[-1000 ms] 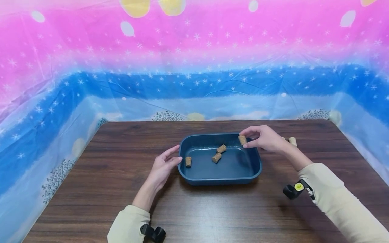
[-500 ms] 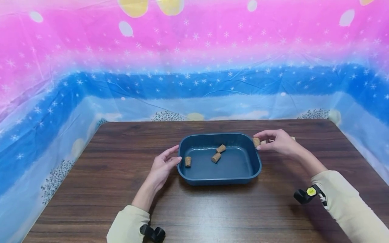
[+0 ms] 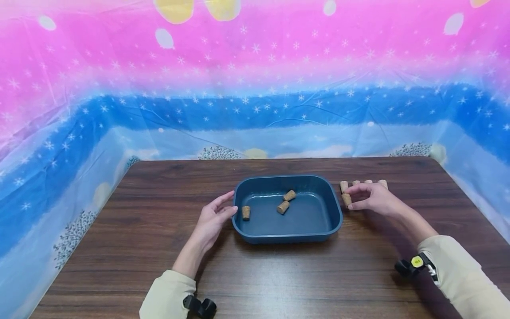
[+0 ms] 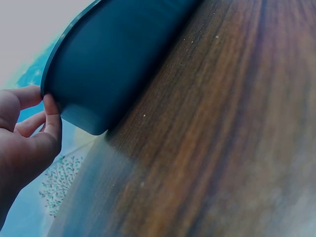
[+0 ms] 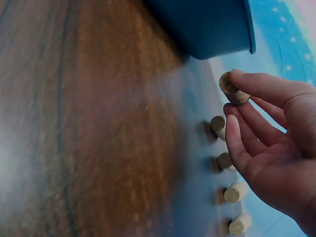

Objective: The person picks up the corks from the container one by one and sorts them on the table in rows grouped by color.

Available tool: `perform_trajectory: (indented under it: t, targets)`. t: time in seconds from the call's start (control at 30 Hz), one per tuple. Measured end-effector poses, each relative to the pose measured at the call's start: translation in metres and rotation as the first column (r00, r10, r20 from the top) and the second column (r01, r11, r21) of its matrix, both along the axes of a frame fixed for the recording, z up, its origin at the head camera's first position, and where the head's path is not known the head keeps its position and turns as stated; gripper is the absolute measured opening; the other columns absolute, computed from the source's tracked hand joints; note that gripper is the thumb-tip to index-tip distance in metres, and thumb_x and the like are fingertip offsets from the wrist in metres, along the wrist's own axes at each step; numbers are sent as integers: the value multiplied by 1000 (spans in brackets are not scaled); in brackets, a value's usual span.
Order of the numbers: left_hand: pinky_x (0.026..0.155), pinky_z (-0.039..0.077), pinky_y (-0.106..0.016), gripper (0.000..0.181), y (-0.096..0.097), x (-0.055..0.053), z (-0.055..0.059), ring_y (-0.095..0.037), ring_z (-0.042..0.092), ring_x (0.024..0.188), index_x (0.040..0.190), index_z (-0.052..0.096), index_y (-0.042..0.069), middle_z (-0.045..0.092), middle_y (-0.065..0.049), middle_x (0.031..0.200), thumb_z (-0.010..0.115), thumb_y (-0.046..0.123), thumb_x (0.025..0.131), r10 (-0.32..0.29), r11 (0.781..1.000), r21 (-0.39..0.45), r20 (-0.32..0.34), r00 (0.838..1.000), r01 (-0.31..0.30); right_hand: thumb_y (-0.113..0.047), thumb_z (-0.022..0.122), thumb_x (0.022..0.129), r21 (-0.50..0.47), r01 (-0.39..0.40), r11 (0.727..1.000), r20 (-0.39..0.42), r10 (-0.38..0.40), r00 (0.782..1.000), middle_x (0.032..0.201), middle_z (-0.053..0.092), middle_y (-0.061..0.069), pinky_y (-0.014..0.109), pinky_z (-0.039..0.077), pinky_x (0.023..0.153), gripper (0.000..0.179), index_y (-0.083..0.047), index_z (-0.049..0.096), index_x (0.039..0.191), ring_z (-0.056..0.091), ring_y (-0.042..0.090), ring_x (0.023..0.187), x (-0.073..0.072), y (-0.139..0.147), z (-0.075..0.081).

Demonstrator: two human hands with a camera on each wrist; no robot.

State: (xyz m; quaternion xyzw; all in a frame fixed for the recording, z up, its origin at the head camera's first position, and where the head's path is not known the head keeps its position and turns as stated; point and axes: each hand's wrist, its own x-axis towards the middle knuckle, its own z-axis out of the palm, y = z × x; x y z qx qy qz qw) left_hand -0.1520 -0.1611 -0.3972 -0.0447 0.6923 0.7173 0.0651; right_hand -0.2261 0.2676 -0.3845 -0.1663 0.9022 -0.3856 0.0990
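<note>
My left hand pinches the dark-blue rectangular tray and my right hand a brown cylindrical cork, which sideways drift could knock into the tan cork row.

A small, roundish yellow label on the black wrist-worn device, by the cuff of the cream fabric sleeve on the person's right arm, bears a short row of dark characters (whether letters or digits cannot be told, as they are tiny and blurred). No wording, brand or number can be read in the three views.
</note>
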Motion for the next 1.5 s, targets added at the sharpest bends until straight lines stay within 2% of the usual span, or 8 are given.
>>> perform_trajectory:
  t: [0.2,0.5,0.93,1.5]
  targets:
    - [104,39,-40,48,0,0,-2,-30,56,114,142,47,7,52,-18,134,59,5,95,-1,1000,11,-1,1000,1,-19,80,80,19,-19,1000,23,18,1000,115,65,14,35,45,85,45,1,65,118,51,31,114,1,6,-8]
    - [103,40,-40,48,1,0,-3,-28,57,111,142,47,7,53,-17,133,59,4,95,3,1000,25,-7,1000,-3,-17,79,80,-3,-18,1000,81,18,997,114,66,14,34,48,84,44,1,65,117,57,32,110,2,11,-18]
    - [103,40,-40,48,0,0,-3,-28,57,111,142,47,7,51,-16,135,58,3,95,-1,1000,19,-17,1000,1,-16,79,80,-10,-76,997,95,76,993,115,63,17,39,49,84,45,3,63,117,56,36,109,-1,12,-21]
    - [104,39,-41,48,-1,0,-2,-28,57,112,142,47,7,52,-16,135,58,4,95,-3,1000,14,-18,1000,3,-16,79,80,-31,-71,997,111,74,991,116,62,18,39,48,85,52,5,59,123,55,36,109,-1,11,-22]
